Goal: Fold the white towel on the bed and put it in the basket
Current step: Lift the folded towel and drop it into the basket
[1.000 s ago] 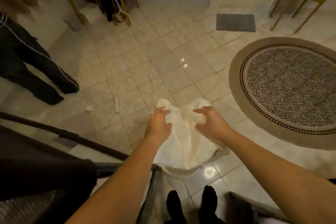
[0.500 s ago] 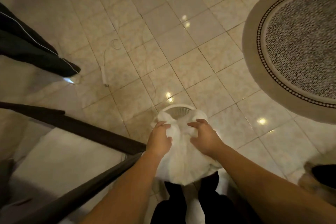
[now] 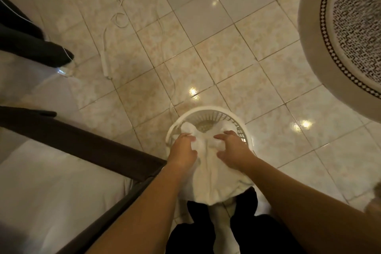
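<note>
— What's in the basket (image 3: 208, 112)?

— It's a round white plastic laundry basket with slatted walls, standing on the tiled floor (image 3: 216, 51) right in front of the person's feet. The white towel (image 3: 212, 173) fills most of its opening, bunched up and draped over the near rim. At the far side a small patch of the basket's perforated bottom shows past the cloth. Whether anything lies under the towel I can't tell.

— And the hands?

— Both are on the towel. The left hand (image 3: 182, 151) grips the cloth at its left side, fingers curled into the fabric. The right hand (image 3: 232, 151) does the same on the right, fingers bent and pinching a fold. They sit close together, with a ridge of towel between them.

— What surrounds it?

— The bed (image 3: 51, 187) is at the near left, a pale mattress in a dark frame, its corner just beside the basket. A round patterned rug (image 3: 313, 47) lies at the far right, well apart. A thin white cable (image 3: 106, 51) trails over the tiles at the far left, near a dark trouser leg (image 3: 31, 45).
</note>
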